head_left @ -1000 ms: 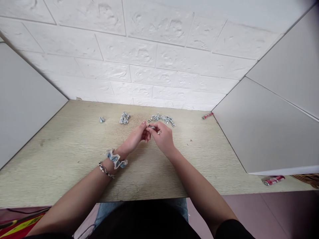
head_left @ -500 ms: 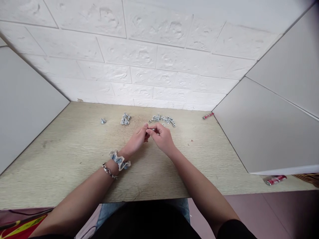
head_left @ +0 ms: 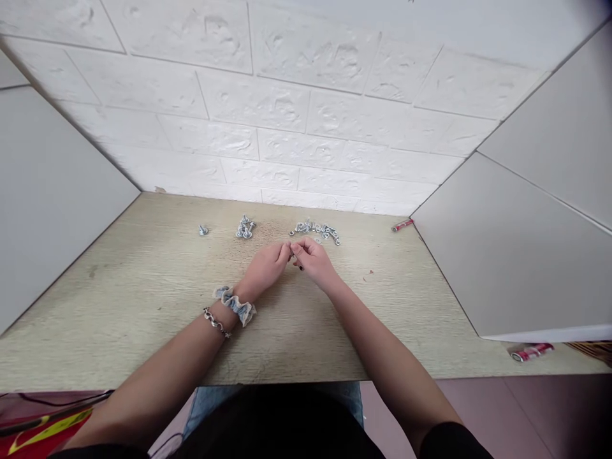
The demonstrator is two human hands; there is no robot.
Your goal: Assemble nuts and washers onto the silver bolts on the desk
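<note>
My left hand (head_left: 265, 268) and my right hand (head_left: 315, 262) meet at the fingertips above the wooden tabletop (head_left: 296, 338). Both are closed in a pinch around a small metal bolt (head_left: 292, 253), which the fingers hide almost wholly. Just beyond my right hand lies a spread of loose bolts, nuts and washers (head_left: 318, 228). Past my left hand sits a little heap of bolts (head_left: 245, 228) that seem to carry washers and nuts. One more such bolt (head_left: 203, 230) stands apart to the left of that heap.
A white brick-patterned wall (head_left: 287, 153) closes off the back. Grey panels flank the table at left (head_left: 62, 197) and right (head_left: 516, 255). One red cylinder (head_left: 402, 225) lies at the back right corner, another red cylinder (head_left: 531, 352) near the front right edge, by a wicker item (head_left: 593, 350).
The camera view has shifted slightly. My fingers have altered their pinch, and less of the shiny metal shows between them; my right hand's lower fingers have uncurled a little.
</note>
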